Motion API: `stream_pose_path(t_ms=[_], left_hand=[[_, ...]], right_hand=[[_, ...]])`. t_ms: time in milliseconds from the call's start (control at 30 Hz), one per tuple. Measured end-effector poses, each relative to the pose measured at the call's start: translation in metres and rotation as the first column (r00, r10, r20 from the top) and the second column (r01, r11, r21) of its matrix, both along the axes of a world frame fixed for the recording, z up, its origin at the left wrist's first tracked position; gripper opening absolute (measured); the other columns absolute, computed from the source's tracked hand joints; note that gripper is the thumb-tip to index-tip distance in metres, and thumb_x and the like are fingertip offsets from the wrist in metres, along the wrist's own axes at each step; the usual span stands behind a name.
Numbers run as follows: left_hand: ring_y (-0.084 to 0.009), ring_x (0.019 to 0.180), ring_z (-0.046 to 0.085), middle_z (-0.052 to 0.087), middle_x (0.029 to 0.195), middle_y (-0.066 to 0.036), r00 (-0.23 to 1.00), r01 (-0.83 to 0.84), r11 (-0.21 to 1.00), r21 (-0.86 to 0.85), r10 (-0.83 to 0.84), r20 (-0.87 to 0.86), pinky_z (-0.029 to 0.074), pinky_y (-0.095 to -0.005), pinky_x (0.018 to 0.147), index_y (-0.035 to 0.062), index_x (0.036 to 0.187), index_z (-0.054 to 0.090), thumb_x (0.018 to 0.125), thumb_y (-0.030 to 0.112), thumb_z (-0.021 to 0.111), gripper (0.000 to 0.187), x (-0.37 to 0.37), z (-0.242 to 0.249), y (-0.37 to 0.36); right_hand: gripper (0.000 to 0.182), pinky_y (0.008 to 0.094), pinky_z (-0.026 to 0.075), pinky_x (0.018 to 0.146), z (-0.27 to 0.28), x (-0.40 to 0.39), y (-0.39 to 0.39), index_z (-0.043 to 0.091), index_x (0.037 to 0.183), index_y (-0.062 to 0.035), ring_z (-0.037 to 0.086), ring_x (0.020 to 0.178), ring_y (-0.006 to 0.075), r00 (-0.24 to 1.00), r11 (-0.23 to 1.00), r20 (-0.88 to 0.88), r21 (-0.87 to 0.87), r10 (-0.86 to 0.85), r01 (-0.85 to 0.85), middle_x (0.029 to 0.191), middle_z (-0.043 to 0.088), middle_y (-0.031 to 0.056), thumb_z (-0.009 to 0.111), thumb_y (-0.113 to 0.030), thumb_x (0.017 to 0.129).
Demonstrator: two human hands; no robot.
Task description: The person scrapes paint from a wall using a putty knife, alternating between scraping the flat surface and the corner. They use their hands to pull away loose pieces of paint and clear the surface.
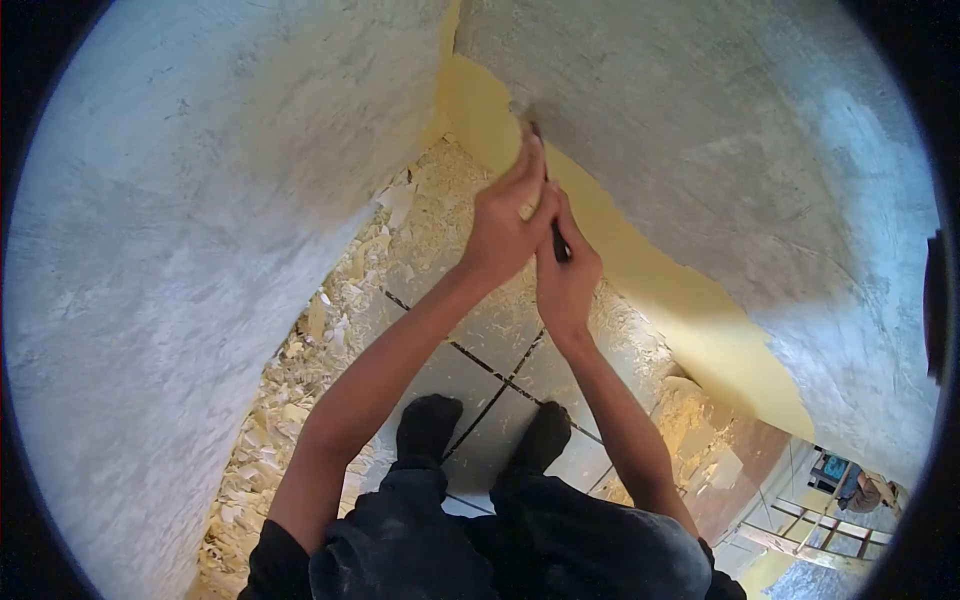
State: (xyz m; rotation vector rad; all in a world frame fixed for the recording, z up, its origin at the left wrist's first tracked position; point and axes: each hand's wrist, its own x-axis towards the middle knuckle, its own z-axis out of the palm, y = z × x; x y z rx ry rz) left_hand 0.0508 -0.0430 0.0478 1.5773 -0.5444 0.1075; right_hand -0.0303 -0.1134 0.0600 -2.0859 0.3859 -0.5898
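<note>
Both my hands are on a slim, black-handled scraper [560, 243], its tip against the right-hand wall. My right hand [569, 285] is closed around the handle's rear end. Farther forward, my left hand [505, 228] presses along the tool with its fingers stretched toward the tip. The blade end is blurred and partly hidden by the left fingers. It meets the border between a yellow painted strip [655, 270] low on the wall and the bare grey wall surface [720, 150] above.
A whitish rough wall [190, 220] rises on the left, meeting the other at a corner. Paint flakes [265, 425] lie along its foot. Grey floor tiles [480, 400] are under my feet. At lower right are a wooden frame [815, 530] and a person [862, 492].
</note>
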Motion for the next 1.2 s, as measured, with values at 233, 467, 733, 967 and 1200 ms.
stream_pose_path(t_ms=[233,467,733,967,1200], left_hand=[[-0.0342,0.136,0.037,0.036,0.144,-0.031,0.994,-0.017,1.000,0.011,0.016,0.107,0.040,-0.0354,0.105,-0.0104,0.133,0.045,0.089,0.004,0.060,0.049,0.007,0.001,0.000],[-0.0339,0.135,0.038,0.035,0.144,-0.032,0.995,0.023,0.996,0.083,-0.031,0.090,0.040,-0.0363,0.105,-0.0123,0.131,0.047,0.090,0.006,0.059,0.047,0.005,-0.001,-0.001],[-0.0378,0.131,0.043,0.035,0.144,-0.033,0.984,-0.080,0.994,0.068,0.068,0.164,0.044,-0.0398,0.102,-0.0120,0.131,0.046,0.090,0.006,0.059,0.047,0.014,0.000,-0.009],[-0.0383,0.131,0.042,0.035,0.144,-0.032,0.986,0.019,0.995,0.101,-0.035,0.162,0.043,-0.0384,0.102,-0.0085,0.133,0.047,0.089,0.007,0.060,0.049,0.006,0.021,0.005],[-0.0307,0.131,0.044,0.042,0.142,-0.027,0.991,-0.079,0.997,0.023,0.076,0.108,0.043,-0.0334,0.102,-0.0035,0.137,0.046,0.089,0.007,0.062,0.051,0.006,0.019,0.002]], right_hand=[[0.038,0.0258,0.048,0.079,-0.011,0.008,-0.008,0.056,0.131,-0.0013,0.057,0.087,0.0107,0.996,1.000,-0.087,0.025,0.006,-0.003,0.107,0.066,0.0077,0.058,-0.006,0.093],[0.038,0.0272,0.048,0.079,-0.001,0.008,-0.004,0.057,0.129,-0.0006,0.059,0.087,0.0138,0.988,0.986,-0.147,0.157,-0.036,0.059,0.101,0.066,0.0134,0.060,-0.007,0.092],[0.041,0.0313,0.048,0.089,0.002,0.017,-0.006,0.057,0.129,0.0002,0.065,0.101,0.0207,0.988,0.950,-0.152,0.305,-0.014,0.061,0.116,0.066,0.0190,0.063,-0.006,0.090],[0.040,0.0308,0.047,0.091,0.016,0.003,0.002,0.056,0.130,0.0006,0.063,0.102,0.0197,0.987,0.936,-0.143,0.331,-0.076,0.120,0.112,0.067,0.0189,0.061,-0.007,0.092],[0.039,0.0298,0.048,0.088,0.011,0.009,-0.002,0.056,0.130,0.0016,0.062,0.099,0.0159,0.999,0.998,-0.036,0.062,0.035,-0.032,0.110,0.067,0.0184,0.059,-0.006,0.092]])
